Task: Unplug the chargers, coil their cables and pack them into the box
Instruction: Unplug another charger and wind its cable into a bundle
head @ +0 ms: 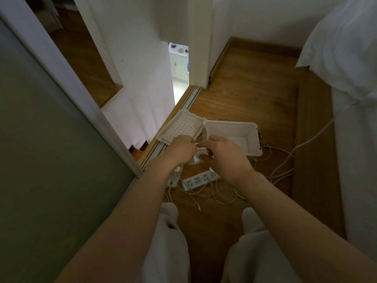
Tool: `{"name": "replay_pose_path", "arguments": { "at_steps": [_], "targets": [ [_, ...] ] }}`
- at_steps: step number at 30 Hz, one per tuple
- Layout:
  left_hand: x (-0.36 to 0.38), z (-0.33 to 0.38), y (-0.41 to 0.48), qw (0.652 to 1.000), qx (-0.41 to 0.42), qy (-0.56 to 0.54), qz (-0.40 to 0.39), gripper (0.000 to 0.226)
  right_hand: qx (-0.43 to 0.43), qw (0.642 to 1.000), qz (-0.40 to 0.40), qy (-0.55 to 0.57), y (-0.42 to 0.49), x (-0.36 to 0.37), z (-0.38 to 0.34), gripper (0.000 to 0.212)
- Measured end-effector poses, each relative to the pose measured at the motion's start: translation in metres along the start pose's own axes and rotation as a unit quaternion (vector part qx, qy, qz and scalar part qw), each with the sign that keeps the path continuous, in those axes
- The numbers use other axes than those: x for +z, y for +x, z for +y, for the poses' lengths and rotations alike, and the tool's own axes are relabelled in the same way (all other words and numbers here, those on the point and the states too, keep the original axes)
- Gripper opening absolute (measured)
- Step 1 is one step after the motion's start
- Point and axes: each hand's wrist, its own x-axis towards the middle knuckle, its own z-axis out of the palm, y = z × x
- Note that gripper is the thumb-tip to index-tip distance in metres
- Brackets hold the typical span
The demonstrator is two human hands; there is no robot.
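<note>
White charger [196, 159] held before box [252, 142].
Fingers of left hand [179, 149] and right hand [223, 155] curl round it, pinching; box open, lid [181, 125] flipped left; strip [201, 179], loose cables [224, 198] beneath.

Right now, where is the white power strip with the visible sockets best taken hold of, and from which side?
Grip the power strip across its narrow width near its free left end, coming down from above. It lies flat on the floor, sockets up, and its other end passes under the right hand, so likely only those long edges are reachable.
</note>
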Motion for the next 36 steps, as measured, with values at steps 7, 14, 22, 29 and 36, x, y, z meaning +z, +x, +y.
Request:
{"name": "replay_pose_path", "arguments": {
  "at_steps": [7,14,22,29,36],
  "targets": [
    [0.0,0.0,-0.006,0.997,0.042,-0.057,-0.019,0.01,-0.019,0.998,-0.03,-0.055,0.002,0.002,0.002,0.021],
    [-0.006,0.003,-0.009,0.987,0.085,-0.123,0.063,0.008,0.004,0.999,-0.023,-0.036,0.006,0.003,0.004,0.026],
    [-0.014,0.009,-0.008,0.932,0.109,-0.326,0.113,0.018,0.129,0.966,0.073,0.213,0.007,-0.001,0.009,0.02],
    [0.011,0.006,0.0,0.942,0.089,-0.321,-0.029,0.09,0.253,0.877,0.144,0.382,0.011,-0.009,0.019,0.041],
    [0.023,0.009,0.009,0.975,0.094,-0.173,0.101,0.049,0.243,0.907,0.053,0.339,0.007,-0.012,0.028,0.023]
  ]
}}
